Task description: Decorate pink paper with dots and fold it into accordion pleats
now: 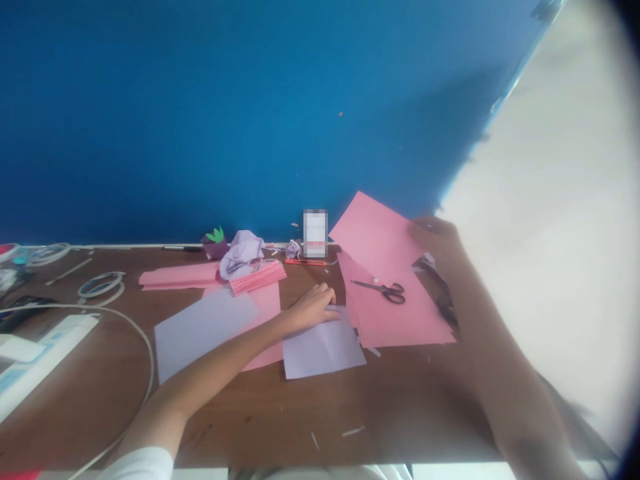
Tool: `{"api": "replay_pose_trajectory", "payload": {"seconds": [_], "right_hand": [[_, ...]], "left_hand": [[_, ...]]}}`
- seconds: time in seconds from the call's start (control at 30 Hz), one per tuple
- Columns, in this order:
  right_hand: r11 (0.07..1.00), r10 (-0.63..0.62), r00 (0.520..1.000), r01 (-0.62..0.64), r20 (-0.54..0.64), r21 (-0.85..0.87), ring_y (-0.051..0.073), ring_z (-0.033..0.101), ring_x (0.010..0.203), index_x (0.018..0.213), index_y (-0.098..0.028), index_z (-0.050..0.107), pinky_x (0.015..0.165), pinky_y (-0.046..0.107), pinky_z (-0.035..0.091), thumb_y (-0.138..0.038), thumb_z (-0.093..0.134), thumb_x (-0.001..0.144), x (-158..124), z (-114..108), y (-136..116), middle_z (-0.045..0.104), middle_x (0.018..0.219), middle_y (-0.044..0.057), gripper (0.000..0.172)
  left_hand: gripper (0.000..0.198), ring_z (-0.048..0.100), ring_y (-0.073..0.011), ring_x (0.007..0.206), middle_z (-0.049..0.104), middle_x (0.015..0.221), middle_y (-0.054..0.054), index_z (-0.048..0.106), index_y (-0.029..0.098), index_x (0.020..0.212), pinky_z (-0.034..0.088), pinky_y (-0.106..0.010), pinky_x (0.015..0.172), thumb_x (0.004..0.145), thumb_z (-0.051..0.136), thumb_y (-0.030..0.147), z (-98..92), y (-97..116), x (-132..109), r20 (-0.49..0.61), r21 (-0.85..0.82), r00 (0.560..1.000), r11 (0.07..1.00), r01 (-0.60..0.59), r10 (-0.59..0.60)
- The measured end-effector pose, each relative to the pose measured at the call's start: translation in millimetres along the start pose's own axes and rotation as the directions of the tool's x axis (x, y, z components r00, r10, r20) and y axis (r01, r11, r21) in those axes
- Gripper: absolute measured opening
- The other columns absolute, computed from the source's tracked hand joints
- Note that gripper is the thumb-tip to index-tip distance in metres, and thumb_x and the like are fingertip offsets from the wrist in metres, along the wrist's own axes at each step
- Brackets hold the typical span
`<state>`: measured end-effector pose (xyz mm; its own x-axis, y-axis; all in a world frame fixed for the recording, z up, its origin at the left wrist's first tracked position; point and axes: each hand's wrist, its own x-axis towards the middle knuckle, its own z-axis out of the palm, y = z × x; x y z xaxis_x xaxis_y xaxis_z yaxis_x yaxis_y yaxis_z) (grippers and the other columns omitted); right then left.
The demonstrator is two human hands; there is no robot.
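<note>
My left hand (314, 308) rests on a small lavender paper (325, 350) lying on the table, its fingers stretched out over the upper part. At the right, my right hand (437, 235) grips the corner of a pink paper sheet (377, 230), which is lifted and tilted above other pink sheets (400, 330). Dark-handled scissors (387, 291) lie on those pink sheets. Left of my left hand, a larger lavender sheet (200, 327) overlaps more pink paper (270, 300).
Crumpled lavender paper (243, 253), folded pink paper (177, 275) and an orange cutter (306, 262) lie towards the blue wall (250, 120). Tape rolls (100, 285), a white cable (151, 360) and a power strip (45, 360) are at the left. Paper scraps (353, 431) lie near the front edge.
</note>
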<state>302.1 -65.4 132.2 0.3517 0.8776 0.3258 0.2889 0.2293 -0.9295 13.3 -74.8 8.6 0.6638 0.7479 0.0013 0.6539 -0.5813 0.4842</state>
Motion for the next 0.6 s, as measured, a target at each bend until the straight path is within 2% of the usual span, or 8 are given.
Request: {"api": "replay_pose_trajectory", "payload": {"seconds": [0.17,0.3,0.37,0.47,0.6], "right_hand": [[0.998,-0.003,0.996,0.008,0.089,-0.063,0.018,0.060,0.056,0.081,-0.022,0.068,0.050,0.030,0.051,-0.036,0.071,0.067,5.1,0.0,11.6,0.065,0.064,0.001,0.021],[0.996,0.018,0.993,-0.008,0.121,-0.083,0.017,0.060,0.055,0.083,-0.021,0.068,0.049,0.029,0.050,-0.035,0.070,0.068,5.5,-0.3,13.0,0.065,0.064,0.001,0.021],[0.996,0.024,0.992,-0.013,0.120,-0.089,0.017,0.059,0.055,0.082,-0.021,0.068,0.049,0.028,0.049,-0.034,0.070,0.067,5.7,-0.4,12.8,0.065,0.063,0.000,0.020],[0.996,0.029,0.993,-0.018,0.118,-0.088,0.017,0.060,0.056,0.082,-0.020,0.068,0.049,0.028,0.049,-0.033,0.071,0.067,6.8,-0.8,13.2,0.066,0.065,0.001,0.019],[0.997,0.036,0.993,-0.028,0.114,-0.072,0.018,0.061,0.055,0.081,-0.021,0.067,0.051,0.030,0.050,-0.033,0.072,0.067,8.3,-2.2,15.4,0.066,0.064,0.001,0.019]], "left_hand": [[0.020,0.051,-0.0165,0.085,0.053,0.092,-0.001,0.047,0.021,0.086,0.035,-0.027,0.067,0.083,0.056,0.038,-3.8,-2.6,1.5,0.004,-0.068,0.999,0.997,-0.031,0.032],[0.012,0.050,-0.0138,0.070,0.055,0.081,0.001,0.046,0.021,0.090,0.033,-0.027,0.062,0.085,0.048,0.032,-7.7,-7.8,5.1,0.001,-0.130,0.999,0.990,0.047,-0.047],[0.013,0.050,-0.0135,0.068,0.056,0.079,0.001,0.046,0.021,0.091,0.034,-0.026,0.061,0.086,0.047,0.033,-11.2,-10.2,6.2,0.003,-0.157,0.999,0.986,0.049,-0.049],[0.011,0.053,-0.0134,0.071,0.060,0.082,0.000,0.050,0.020,0.091,0.037,-0.026,0.064,0.087,0.047,0.030,-18.0,-13.3,8.3,-0.002,-0.199,1.000,0.980,-0.007,0.007],[0.016,0.058,-0.0152,0.087,0.065,0.097,-0.003,0.060,0.020,0.093,0.042,-0.027,0.075,0.087,0.046,0.022,-28.6,-20.5,14.0,-0.031,-0.243,0.994,0.964,-0.107,0.102]]}}
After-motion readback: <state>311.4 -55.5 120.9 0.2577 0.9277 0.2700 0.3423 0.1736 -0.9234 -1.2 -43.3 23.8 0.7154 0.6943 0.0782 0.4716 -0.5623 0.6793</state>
